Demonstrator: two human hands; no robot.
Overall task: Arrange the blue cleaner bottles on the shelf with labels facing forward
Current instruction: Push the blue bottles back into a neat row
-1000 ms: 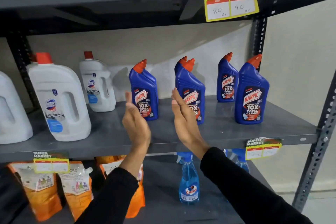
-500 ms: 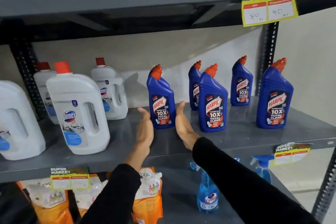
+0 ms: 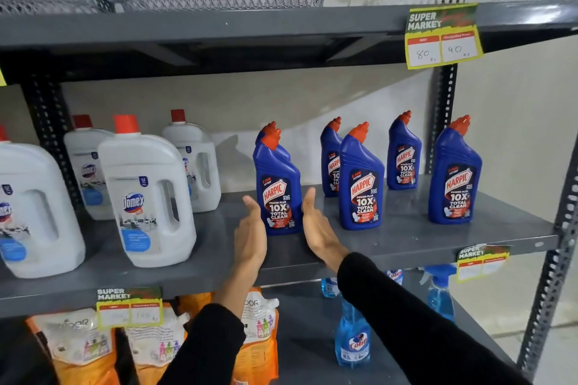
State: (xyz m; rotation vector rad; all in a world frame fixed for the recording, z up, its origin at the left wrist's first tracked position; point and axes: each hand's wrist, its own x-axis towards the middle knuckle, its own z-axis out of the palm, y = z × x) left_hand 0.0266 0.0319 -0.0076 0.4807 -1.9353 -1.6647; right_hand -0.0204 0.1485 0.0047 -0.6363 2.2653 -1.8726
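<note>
Left hand (image 3: 250, 233): open, flat, just left of blue bottle (image 3: 277, 184).
Right hand (image 3: 316, 228): open, flat, just right of it.
Contact: cannot tell.

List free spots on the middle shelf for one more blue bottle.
Bare shelf between the centre Harpic bottle and the right Harpic bottle; also between the front Domex jug and the left hand. Crowded: jugs at left.
</note>
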